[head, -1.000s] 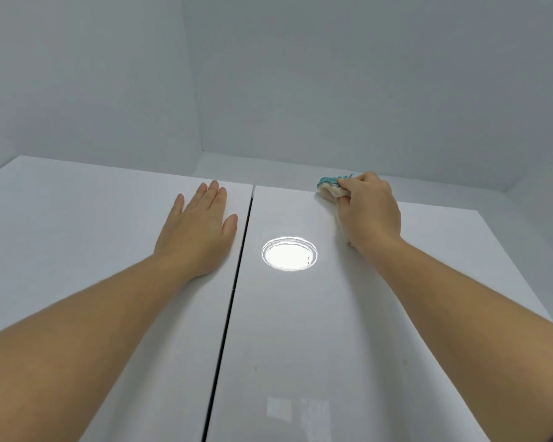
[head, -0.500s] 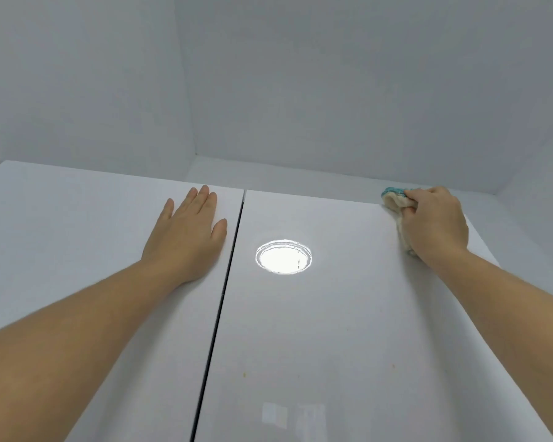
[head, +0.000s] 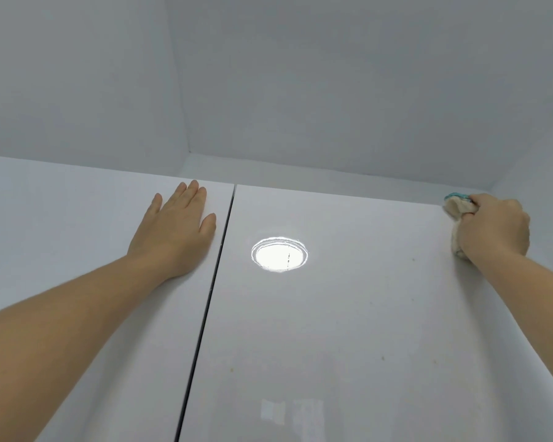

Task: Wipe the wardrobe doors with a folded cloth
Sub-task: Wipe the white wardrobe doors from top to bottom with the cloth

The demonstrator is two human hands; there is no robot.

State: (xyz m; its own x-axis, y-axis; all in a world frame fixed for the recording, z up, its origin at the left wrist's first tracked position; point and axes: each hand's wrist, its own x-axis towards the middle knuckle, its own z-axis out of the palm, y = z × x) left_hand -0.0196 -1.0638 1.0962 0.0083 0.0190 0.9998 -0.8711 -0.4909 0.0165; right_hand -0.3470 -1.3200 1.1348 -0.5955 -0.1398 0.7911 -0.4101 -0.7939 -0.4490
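Two glossy white wardrobe doors fill the lower view, split by a dark vertical gap. My left hand (head: 178,231) lies flat, fingers together, on the left door (head: 61,250) close to the gap and near its top edge. My right hand (head: 492,229) is closed around a folded cream cloth with a teal edge (head: 457,205), pressing it against the top right corner of the right door (head: 348,330). Most of the cloth is hidden under the hand.
A round ceiling light reflects brightly on the right door (head: 280,257). Small brownish specks dot the right door lower down (head: 382,357). Grey walls and ceiling rise above the door tops, with a room corner above the gap.
My right hand has slid the cloth rightwards along the top edge of the right door, from near the gap to the far right corner. My left hand stays flat on the left door.
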